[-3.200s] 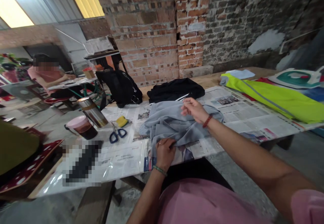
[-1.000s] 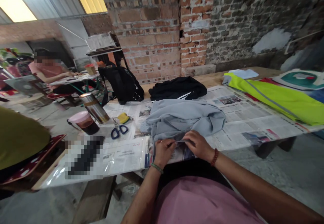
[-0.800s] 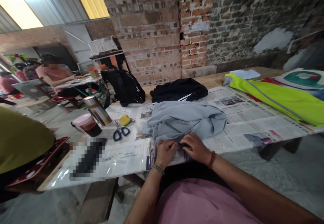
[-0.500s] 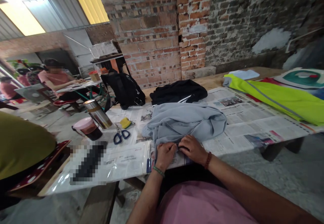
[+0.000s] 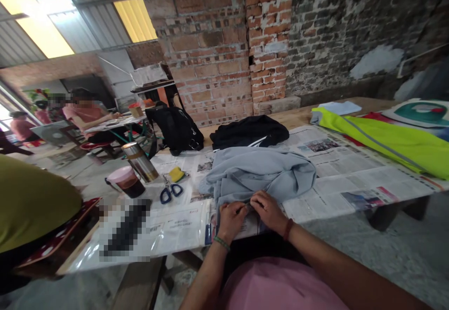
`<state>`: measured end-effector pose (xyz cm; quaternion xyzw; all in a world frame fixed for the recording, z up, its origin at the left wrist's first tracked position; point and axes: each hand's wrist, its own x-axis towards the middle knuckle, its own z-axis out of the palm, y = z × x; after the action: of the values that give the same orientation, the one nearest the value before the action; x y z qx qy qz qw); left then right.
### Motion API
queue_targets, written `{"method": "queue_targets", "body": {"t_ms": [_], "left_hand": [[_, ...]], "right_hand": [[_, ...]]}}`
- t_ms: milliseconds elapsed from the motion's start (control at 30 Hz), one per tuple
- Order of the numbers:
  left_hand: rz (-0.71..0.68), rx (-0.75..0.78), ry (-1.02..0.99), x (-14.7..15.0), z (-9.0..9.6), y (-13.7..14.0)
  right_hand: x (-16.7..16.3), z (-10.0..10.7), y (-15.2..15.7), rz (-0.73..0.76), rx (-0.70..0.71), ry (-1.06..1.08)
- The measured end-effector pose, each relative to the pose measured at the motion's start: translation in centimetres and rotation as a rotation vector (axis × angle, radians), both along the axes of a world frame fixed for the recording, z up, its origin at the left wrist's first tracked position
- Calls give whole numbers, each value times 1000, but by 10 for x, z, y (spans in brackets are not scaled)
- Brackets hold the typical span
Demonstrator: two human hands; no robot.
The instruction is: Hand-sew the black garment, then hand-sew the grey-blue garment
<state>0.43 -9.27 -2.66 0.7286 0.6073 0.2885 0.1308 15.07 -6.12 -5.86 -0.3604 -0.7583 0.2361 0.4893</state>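
A bunched light grey garment (image 5: 261, 167) lies on the newspaper-covered table in front of me. At its near edge my left hand (image 5: 231, 219), with a green bead bracelet on the wrist, has its thumb and fingers pinched on the cloth. Close beside it my right hand (image 5: 269, 211), wearing a reddish bracelet, also pinches the garment's edge. The fingertips of both hands almost meet; any small thing between them is too hidden to make out. Behind the grey garment rests a folded black garment (image 5: 250, 131) with white stripes.
Left of the garment are blue-handled scissors (image 5: 171, 192), a yellow object (image 5: 176, 174), a steel flask (image 5: 140, 161) and a pink-lidded cup (image 5: 126, 181). A black bag (image 5: 177, 130) stands behind. At right lie a neon-yellow garment (image 5: 382, 139) and an iron (image 5: 421, 111). A person in olive (image 5: 35, 202) sits left.
The view has tilted slightly, so everything sits a little lower and further right. Both hands stay at the garment's near edge, with only a small shift of the fingers.
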Motion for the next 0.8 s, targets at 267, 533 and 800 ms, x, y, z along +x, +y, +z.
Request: {"method": "queue_targets", "body": {"t_ms": [267,533,800], "left_hand": [[29,-29,25,2,2,-1],[37,-25,12,3,3,-3],[37,-27,-38,3,6,-5]], "right_hand": [[0,7,-2,-45,-417,381],[6,49,5,312,-698,673],[26,94,50,455,-879,947]]}}
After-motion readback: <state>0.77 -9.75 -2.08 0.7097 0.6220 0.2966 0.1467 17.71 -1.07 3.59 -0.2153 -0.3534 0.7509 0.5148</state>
